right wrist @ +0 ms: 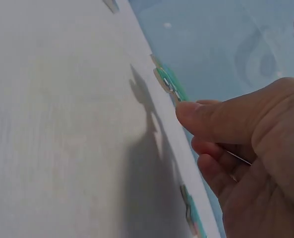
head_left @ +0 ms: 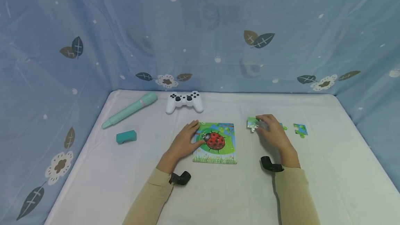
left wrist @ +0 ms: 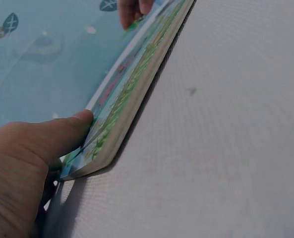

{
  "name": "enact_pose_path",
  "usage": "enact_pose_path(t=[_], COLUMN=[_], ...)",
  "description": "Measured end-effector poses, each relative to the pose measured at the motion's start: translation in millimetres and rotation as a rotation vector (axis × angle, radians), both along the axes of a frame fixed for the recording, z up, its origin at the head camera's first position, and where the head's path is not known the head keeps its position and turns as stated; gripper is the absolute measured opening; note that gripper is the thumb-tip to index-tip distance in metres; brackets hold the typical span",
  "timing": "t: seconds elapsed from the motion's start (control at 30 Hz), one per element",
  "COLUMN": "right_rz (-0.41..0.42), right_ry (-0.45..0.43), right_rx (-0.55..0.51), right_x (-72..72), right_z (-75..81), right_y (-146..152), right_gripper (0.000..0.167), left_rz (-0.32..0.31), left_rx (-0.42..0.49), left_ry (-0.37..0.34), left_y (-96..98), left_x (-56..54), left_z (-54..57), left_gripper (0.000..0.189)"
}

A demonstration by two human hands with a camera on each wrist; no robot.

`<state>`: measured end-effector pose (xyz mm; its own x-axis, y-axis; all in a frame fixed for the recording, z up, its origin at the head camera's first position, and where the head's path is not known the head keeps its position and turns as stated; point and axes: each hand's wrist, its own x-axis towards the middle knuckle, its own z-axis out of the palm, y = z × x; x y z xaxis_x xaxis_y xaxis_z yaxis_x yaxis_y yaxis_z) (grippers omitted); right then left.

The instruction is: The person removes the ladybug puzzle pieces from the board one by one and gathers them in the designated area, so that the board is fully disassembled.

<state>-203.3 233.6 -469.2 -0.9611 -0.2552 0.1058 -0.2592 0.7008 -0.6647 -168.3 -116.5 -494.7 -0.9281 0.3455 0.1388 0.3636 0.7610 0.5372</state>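
Observation:
A square ladybug jigsaw puzzle point(head_left: 215, 155) lies in front of me on the white table. My left hand point(head_left: 182, 144) holds it at the left edge, thumb on the picture near the ladybug's head and the fingers along the side. The left wrist view shows the thumb point(left wrist: 67, 131) over the board's corner. To the right, my right hand point(head_left: 272, 133) pinches a green puzzle piece point(head_left: 251, 123) between thumb and fingers. From the right wrist view, this piece point(right wrist: 167, 82) is tilted above the tabletop, with a shadow below it.
Two more puzzle pieces lie at the right: one point(head_left: 284, 126) partly hidden behind my right hand, another point(head_left: 301, 130) farther out. A white game controller point(head_left: 184, 102) sits at the back. At the left are a mint-green pen-shaped object point(head_left: 129, 111) and a teal block point(head_left: 126, 136).

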Motion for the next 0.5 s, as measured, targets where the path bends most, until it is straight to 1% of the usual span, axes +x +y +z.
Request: enact_pose_path(t=[0.1, 0.33, 0.5], right_rz=[-0.008, -0.006, -0.014], right_ry=[-0.015, 0.000, 0.002], right_rx=[0.026, 0.083, 0.104], right_x=[-0.5, -2.1, -1.6], right_z=[-1.9, -7.6, -8.1], right_y=[5.8, 9.8, 9.5], right_gripper=[0.042, 0.041, 0.041], left_rz=[0.001, 0.000, -0.007], left_rx=[0.000, -0.009, -0.013], left_ry=[0.006, 0.002, 0.006], left_y=[0.1, -0.2, -0.2], left_x=[0.6, -0.2, -1.4], left_z=[0.3, 1.1, 0.6], left_gripper=[0.073, 0.072, 0.072])
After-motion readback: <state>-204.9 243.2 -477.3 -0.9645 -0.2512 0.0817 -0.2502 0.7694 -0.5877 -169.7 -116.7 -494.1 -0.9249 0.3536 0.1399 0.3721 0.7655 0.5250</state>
